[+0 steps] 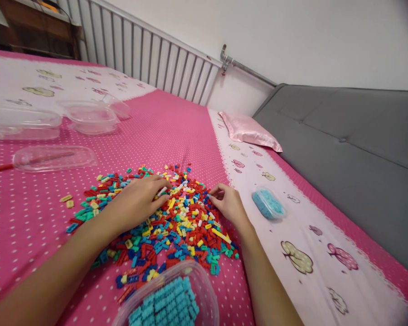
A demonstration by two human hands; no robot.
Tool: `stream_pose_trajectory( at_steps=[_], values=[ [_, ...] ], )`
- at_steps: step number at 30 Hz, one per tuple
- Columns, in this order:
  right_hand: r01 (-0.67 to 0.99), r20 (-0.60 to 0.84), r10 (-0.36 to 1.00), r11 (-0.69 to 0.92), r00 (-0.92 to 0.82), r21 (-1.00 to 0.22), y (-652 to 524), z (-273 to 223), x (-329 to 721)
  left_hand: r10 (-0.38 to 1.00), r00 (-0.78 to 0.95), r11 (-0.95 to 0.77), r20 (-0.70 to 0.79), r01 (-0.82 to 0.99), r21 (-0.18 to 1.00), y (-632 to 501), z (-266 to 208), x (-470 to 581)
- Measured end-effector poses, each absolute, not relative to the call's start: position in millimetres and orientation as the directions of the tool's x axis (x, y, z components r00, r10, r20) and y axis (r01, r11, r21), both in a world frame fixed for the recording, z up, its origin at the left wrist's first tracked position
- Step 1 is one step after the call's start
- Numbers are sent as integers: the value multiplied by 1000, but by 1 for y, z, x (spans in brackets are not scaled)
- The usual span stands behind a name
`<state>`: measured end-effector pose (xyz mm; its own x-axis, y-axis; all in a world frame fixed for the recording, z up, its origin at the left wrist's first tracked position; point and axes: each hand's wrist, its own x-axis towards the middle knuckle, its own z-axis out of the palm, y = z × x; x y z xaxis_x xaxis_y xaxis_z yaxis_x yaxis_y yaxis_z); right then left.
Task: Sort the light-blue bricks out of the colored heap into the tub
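A loose heap of small toy building bricks (190, 217) in red, blue, yellow, green and white lies on the bed. My left hand (136, 201) rests over the heap's left side, fingers curled, with a small white brick (162, 191) between thumb and forefinger. At the right edge of the heap, my right hand (227, 204) is closed in a pinch, a blue brick (209, 195) showing at its fingertips. Close to me, a clear plastic tub (209, 290) holds turquoise bricks (166, 305) packed in rows.
A smaller clear box of light-blue bricks (268, 203) sits to the right. Clear containers (88, 117) and a lid (54, 158) with a red stick (0, 168) are at left. Beyond are a pink pillow (250, 129), grey headboard (343, 149) and radiator (149, 50).
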<state>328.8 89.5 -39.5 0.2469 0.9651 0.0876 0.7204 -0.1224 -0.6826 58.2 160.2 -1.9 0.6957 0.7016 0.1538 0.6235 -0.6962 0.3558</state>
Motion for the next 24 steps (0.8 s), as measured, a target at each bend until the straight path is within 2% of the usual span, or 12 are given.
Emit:
stream_pose_trajectory(
  at_steps=[7,10,13,18,24],
  values=[
    [532,78,917,-156,390,-832,88,-43,345,704,690,-697,167,626,351,163,-4,57],
    [353,46,906,-117,421,-928,90,-47,348,699,695,-703,169,622,344,163,-4,57],
    [106,7,893,-45,449,-993,92,-47,354,692,698,-711,185,617,337,164,-3,57],
    [-247,-43,872,91,488,-965,93,-39,369,693,677,-715,249,602,355,166,-4,58],
    [-405,-61,885,149,461,-902,90,-35,362,696,672,-713,253,604,358,166,-4,58]
  ],
)
